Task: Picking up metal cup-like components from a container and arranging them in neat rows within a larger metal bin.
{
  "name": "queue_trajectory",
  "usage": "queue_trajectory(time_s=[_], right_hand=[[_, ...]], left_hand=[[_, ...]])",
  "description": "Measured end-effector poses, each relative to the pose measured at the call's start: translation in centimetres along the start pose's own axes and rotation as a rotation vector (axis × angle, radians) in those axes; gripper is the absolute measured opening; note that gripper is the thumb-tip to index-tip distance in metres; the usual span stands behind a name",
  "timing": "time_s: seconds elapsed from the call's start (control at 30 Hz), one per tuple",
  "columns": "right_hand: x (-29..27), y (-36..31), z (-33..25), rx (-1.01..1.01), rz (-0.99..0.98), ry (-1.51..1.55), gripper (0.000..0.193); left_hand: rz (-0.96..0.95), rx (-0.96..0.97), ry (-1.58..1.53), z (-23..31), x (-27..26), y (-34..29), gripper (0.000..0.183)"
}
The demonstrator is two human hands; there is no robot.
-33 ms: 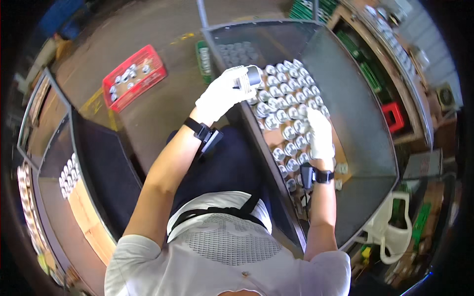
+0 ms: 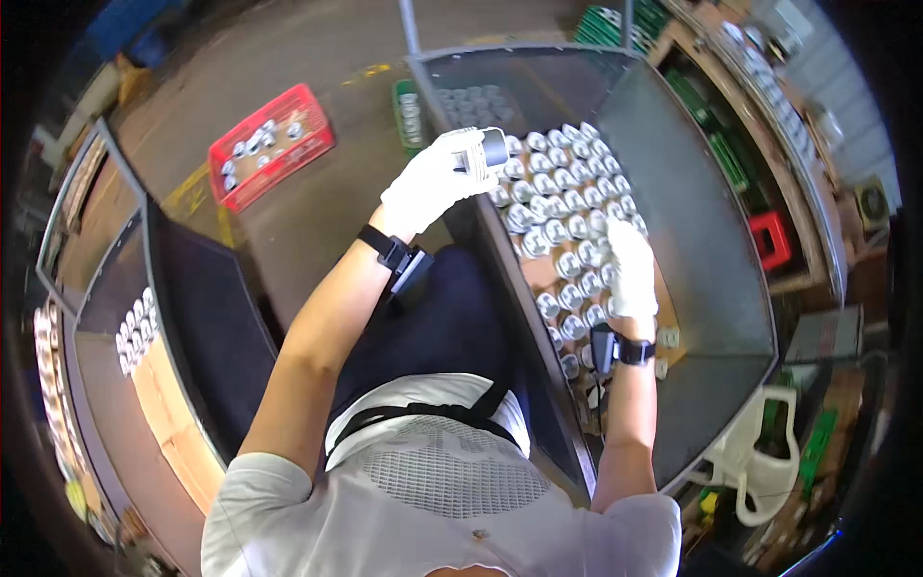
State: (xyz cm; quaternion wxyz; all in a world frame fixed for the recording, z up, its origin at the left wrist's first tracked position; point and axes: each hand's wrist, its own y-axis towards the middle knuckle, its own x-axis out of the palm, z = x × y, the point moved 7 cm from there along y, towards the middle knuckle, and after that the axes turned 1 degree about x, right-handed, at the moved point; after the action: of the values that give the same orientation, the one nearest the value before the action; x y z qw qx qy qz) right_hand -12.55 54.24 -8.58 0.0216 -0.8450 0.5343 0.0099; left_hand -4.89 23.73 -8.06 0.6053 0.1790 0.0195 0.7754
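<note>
Hands in white gloves, same pose in both pictures taken at this instant: no shift to record, so the work stands mid-handling. Left hand (image 2: 437, 178) is raised, fingers (image 2: 471, 154) wrapped around one dark, silver-ended can (image 2: 493, 147), held at the near-left edge of the tray. Right hand (image 2: 633, 269) lies palm-down on the packed silver cans (image 2: 558, 207); whether its fingers are closed on one, I cannot tell. Cans stand upright in close rows on brown card inside a dark metal tray (image 2: 702, 231). Away from the left fingers, on the floor: red crate (image 2: 274, 144) with a few cans, rectangular. Beyond the held can: green crate (image 2: 411, 113). Past the right fingers: small red box (image 2: 774, 238); white jug (image 2: 760, 462) nearer the body. No labels legible.
</note>
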Motion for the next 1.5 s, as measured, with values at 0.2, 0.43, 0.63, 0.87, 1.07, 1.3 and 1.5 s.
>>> queue_trajectory(time_s=[0.2, 0.43, 0.63, 0.87, 1.07, 1.3, 1.5], right_hand=[[2.0, -1.2, -3.0, -0.226, -0.040, -0.241, 0.024], [5.3, -2.7, -5.5, -0.346, -0.117, -0.397, 0.028], [6.9, -2.5, -5.9, -0.213, -0.199, -0.448, 0.026], [5.3, -2.5, -5.1, -0.216, -0.174, -0.563, 0.027], [5.2, -2.8, -6.3, -0.377, -0.192, -0.588, 0.024], [4.1, -3.2, -6.2, -0.115, -0.175, -0.458, 0.026], [1.0, -4.3, -5.5, -0.051, -0.091, -0.559, 0.029]], left_hand=[[0.187, -0.303, -0.496, 1.6, -9.8, -2.3, 0.032], [0.347, -0.371, -0.255, 4.6, -17.3, -7.2, 0.032], [0.353, -0.316, -0.292, 5.4, -19.4, -8.6, 0.028], [0.270, -0.263, -0.277, 5.8, -15.7, -5.2, 0.032], [0.143, -0.300, -0.408, 3.7, -8.5, -0.9, 0.035], [-0.156, -0.050, -0.137, 2.7, -0.4, 3.1, 0.035], [-0.362, 0.086, 0.156, 1.5, 3.4, 5.4, 0.057]])
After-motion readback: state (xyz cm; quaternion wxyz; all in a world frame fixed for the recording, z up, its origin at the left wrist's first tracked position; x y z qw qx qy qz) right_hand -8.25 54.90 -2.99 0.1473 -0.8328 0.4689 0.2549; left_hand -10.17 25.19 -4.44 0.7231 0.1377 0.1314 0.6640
